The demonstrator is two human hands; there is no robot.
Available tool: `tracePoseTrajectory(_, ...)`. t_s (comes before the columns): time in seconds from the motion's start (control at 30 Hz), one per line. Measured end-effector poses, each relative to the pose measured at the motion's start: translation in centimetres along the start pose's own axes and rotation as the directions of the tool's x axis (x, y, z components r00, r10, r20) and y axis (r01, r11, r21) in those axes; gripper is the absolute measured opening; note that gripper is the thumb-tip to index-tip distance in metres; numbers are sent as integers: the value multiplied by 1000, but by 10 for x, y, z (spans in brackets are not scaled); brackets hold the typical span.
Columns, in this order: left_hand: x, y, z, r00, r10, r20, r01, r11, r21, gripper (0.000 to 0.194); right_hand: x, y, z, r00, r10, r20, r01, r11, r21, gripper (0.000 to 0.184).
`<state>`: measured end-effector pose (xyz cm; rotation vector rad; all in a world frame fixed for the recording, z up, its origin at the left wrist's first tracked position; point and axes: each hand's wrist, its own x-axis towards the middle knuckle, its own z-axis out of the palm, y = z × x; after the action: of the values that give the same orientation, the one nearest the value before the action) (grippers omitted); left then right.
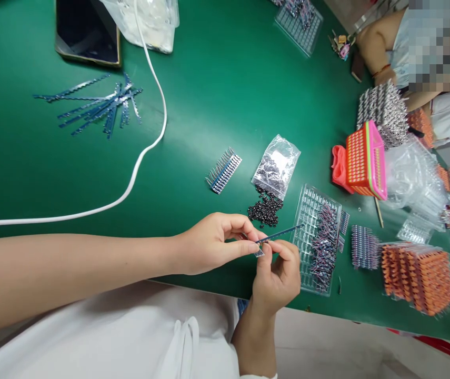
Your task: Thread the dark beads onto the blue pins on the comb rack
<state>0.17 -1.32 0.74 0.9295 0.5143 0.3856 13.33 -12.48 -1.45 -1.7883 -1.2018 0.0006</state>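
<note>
My left hand (220, 243) is closed in a pinch on a narrow blue strip (283, 232), which sticks out to the right past the fingertips. Thumb and forefinger of my right hand (278, 273) meet close beside the left fingertips, pinched on something too small to make out. Below the strip, a small pale blue-and-white piece (259, 253) shows between the two hands. Just beyond them lies a heap of small black parts (265, 208), against a clear plastic bag (276, 166) holding more of them. A clear tray (307, 210) with many thin-leaded parts (325, 247) is right of my right hand.
A comb-like row of blue pieces (225, 171) lies ahead. Loose blue strips (106, 105), a dark-screened device (86, 31) and a white cable (138, 163) occupy the left. Rightward are a basket (359, 160), orange stacked parts (418, 276) and another person's arm (378, 45).
</note>
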Motion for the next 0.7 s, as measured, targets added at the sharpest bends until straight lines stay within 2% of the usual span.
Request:
tracePoseTrajectory(0.4,0,1,-1,1000,6,7,-6,1000,-5,8,-1,2,-1,1000,10,14,-9,1000,-1,7)
tracePoseTrajectory(0.7,0,0,0,1000,-1,9,1,999,-49,8,-2,4,0,999,-22,-35,22,1000,-17,10)
